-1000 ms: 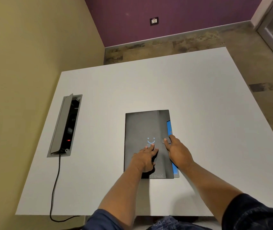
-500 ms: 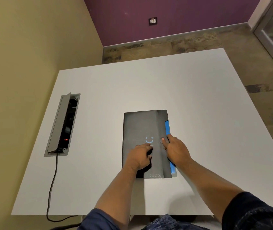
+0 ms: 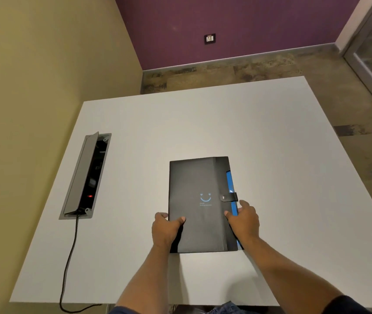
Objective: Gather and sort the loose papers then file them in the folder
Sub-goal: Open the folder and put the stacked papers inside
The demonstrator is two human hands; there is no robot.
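A black folder (image 3: 199, 186) with a blue smiley print lies closed on the white table (image 3: 271, 143), its snap strap (image 3: 229, 197) fastened over the right edge. A blue inner edge (image 3: 230, 180) shows along that side. My left hand (image 3: 165, 230) grips the folder's lower left edge, thumb on the cover. My right hand (image 3: 245, 219) holds the lower right edge, just below the strap. No loose papers are in sight.
An open grey cable box (image 3: 85, 175) is set into the table at the left, with a black cord (image 3: 70, 257) running off the near edge. A yellow wall stands close on the left. Floor lies beyond the far and right edges.
Both hands have left the middle of the cover and moved out to the folder's left and right edges. The strap's snap, earlier hidden under my right fingers, now shows fastened.
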